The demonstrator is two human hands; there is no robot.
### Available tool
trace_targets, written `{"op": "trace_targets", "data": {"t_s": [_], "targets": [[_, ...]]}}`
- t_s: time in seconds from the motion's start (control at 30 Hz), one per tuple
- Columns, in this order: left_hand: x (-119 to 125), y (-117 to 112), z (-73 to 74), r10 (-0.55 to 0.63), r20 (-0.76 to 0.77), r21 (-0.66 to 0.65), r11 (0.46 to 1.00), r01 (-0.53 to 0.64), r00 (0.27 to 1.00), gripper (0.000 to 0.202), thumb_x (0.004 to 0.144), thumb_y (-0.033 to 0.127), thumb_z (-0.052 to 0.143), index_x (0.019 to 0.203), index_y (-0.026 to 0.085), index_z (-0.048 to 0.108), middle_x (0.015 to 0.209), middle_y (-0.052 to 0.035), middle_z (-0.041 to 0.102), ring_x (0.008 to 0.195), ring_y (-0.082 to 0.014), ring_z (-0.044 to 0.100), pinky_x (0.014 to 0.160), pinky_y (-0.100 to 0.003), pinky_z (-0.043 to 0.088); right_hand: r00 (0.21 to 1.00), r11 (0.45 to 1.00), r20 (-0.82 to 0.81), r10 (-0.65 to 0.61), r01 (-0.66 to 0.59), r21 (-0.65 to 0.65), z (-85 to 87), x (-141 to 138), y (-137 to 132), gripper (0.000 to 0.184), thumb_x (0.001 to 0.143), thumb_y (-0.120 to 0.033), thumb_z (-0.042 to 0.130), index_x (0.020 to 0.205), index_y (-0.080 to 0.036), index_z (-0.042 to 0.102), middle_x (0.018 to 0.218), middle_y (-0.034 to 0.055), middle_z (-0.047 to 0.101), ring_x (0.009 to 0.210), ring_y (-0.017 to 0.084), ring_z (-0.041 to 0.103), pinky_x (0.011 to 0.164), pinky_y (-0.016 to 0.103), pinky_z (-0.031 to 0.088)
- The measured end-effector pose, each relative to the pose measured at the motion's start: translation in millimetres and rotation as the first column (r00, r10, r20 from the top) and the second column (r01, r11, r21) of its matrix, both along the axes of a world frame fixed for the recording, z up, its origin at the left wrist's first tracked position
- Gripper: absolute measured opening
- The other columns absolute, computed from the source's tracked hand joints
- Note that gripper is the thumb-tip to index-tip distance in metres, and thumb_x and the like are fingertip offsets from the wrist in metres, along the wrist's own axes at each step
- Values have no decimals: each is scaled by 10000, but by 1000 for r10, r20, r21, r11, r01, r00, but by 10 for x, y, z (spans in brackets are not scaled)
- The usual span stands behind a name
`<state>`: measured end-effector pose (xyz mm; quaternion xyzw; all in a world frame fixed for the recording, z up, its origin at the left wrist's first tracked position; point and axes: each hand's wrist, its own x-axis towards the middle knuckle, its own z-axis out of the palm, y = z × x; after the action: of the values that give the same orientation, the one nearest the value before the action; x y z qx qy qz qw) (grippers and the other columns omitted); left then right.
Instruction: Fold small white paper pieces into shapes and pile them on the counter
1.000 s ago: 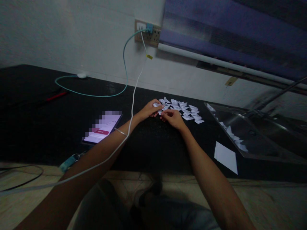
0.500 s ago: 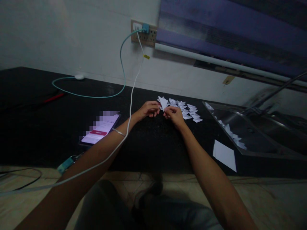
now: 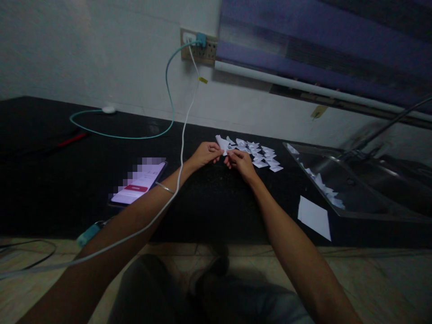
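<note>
A folded piece of white paper [image 3: 222, 143] is pinched between my two hands, held over the dark counter. My left hand [image 3: 206, 153] grips its left side with thumb and fingers. From the right, my right hand [image 3: 240, 162] closes its fingertips on the paper's lower edge, close to the left fingertips. Just behind and right of my right hand lie several small folded paper boats [image 3: 259, 153], set in rows on the counter. The fingers partly hide the lower end of the held paper.
At right is a metal sink [image 3: 364, 189], with several folded papers [image 3: 324, 186] along its left rim. Flat white sheets [image 3: 314, 217] lie before it. A lit phone [image 3: 138, 182] is left of my left forearm. A white cable [image 3: 182, 153] crosses over that forearm. A teal cable [image 3: 131, 136] loops behind.
The held paper has turned and tilted left, and my fingertips have come closer together at its lower end. The whole view has shifted slightly.
</note>
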<state>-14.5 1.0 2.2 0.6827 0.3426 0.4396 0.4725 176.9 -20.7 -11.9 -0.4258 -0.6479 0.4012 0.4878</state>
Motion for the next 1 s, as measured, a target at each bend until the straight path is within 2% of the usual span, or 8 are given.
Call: {"op": "trace_targets", "data": {"t_s": [0.07, 0.17, 0.37, 0.57, 0.7, 0.83, 1.0], "targets": [[-6, -1, 19, 55, 4, 3, 998, -55, 998, 236, 844, 300, 719, 665, 183, 618, 577, -5, 598, 507, -77, 519, 504, -224, 373, 992, 990, -37, -122, 124, 59, -3, -9, 9, 386, 812, -601, 698, 863, -218, 692, 685, 9, 666, 568, 141, 576, 536, 273, 467], [-14, -7, 41, 111, 30, -3, 994, -111, 993, 235, 849, 282, 720, 656, 181, 632, 593, -8, 603, 508, -76, 525, 514, -233, 366, 966, 950, -19, -257, 256, 181, -5, -37, 3, 349, 793, -562, 724, 835, -217, 693, 720, 22, 677, 651, 169, 614, 601, 300, 494], [-5, 1, 25, 95, 36, 0, 996, -95, 995, 228, 837, 325, 735, 682, 172, 669, 601, -12, 618, 508, -77, 526, 499, -227, 357, 945, 919, 103, -310, 271, 286, -25, -124, -44, 240, 831, -451, 693, 814, -221, 758, 810, 56, 752, 794, 232, 687, 785, 385, 547], [21, 36, -31, 87, 29, 31, 996, -88, 996, 262, 836, 349, 730, 666, 164, 658, 590, -11, 626, 493, -67, 518, 488, -206, 363, 883, 840, 129, -451, 371, 395, -18, -140, -73, 185, 854, -369, 675, 853, -207, 767, 873, 75, 775, 788, 224, 685, 809, 384, 553], [36, 38, -32, 108, 15, 39, 993, -108, 994, 297, 819, 382, 759, 667, 149, 657, 578, -7, 626, 483, -66, 512, 483, -200, 365, 886, 839, 148, -440, 347, 419, -34, -151, -78, 179, 864, -352, 674, 850, -211, 782, 879, 73, 789, 802, 230, 707, 813, 385, 563], [46, 10, -6, 81, 25, 52, 995, -82, 996, 296, 823, 367, 769, 669, 138, 664, 579, -13, 627, 483, -65, 511, 490, -205, 367, 889, 848, 149, -432, 345, 403, -70, -155, -57, 200, 868, -362, 680, 880, -210, 809, 909, 87, 807, 828, 255, 736, 837, 416, 574], [29, 14, -5, 68, 10, 81, 994, -69, 998, 274, 843, 361, 744, 692, 137, 704, 579, -12, 623, 487, -71, 490, 490, -232, 328, 922, 896, 141, -361, 301, 326, -65, -174, -49, 245, 857, -406, 694, 894, -198, 817, 880, 77, 809, 829, 258, 738, 829, 415, 580]]}}
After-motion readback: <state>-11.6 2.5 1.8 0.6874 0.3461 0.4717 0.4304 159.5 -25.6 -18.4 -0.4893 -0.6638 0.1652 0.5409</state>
